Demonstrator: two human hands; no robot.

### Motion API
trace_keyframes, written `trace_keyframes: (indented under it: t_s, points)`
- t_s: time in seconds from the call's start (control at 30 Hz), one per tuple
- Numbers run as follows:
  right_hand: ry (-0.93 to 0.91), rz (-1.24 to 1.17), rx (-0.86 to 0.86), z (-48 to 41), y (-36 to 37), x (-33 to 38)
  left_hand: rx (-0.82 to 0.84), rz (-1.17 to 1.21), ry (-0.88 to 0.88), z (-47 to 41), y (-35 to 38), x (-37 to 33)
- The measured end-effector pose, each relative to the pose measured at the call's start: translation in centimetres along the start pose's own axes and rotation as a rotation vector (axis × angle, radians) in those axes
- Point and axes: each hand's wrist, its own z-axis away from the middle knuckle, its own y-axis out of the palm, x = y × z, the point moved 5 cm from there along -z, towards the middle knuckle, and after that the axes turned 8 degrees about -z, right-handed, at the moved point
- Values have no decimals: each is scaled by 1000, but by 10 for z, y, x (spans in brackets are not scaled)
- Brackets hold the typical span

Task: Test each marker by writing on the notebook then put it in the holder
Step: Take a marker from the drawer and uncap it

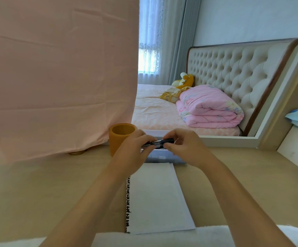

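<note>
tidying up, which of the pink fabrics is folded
The pink quilt, stacked in layers at right; the pink cloth at left hangs flat, the pink bedsheet lies spread out.

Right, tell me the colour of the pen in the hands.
Black with pale print; the pen shows best in the head view.

left hand [133,155] bare | right hand [184,148] bare | forearms [94,198] uncovered | white fuzzy top [144,240]

One view only: a wide-angle camera worn on the person's head, facing forward and down. The desk [37,184] fills 6 o'clock, close below. The left hand [135,150] and right hand [184,147] grip a pen [159,142] near centre. The bed [155,111] recedes toward 1 o'clock.
</note>
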Motion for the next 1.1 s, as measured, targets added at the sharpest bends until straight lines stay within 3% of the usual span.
trace_keyframes:
  t_s: [0.13, 0.27, 0.4, 0.47, 0.57, 0.73, 1.1]
  points:
    - [110, -402, 22, 17, 27, -9, 31, 100, -102, 29, 0, 5]
    - [127, -444, 29, 23, 47, -20, 114, 216, -162, 48, 14, 6]
    - [133, -446, 50, 18, 56, -23, -23, 184, -123, 50, 12, 7]
    - [86, -372, 73, 16, 59, -21, -104, 170, -138, 51, 9, 12]
    - [22, -72, 191, 19, 72, -21, -139, 221, -145, 54, 7, 19]
    - [21, 248, 286, 22, 82, -24, 18, -45, 37, 53, 10, 20]
    - [62, 340, 432, 25, 73, -32, 206, -288, 209, 46, 15, 13]
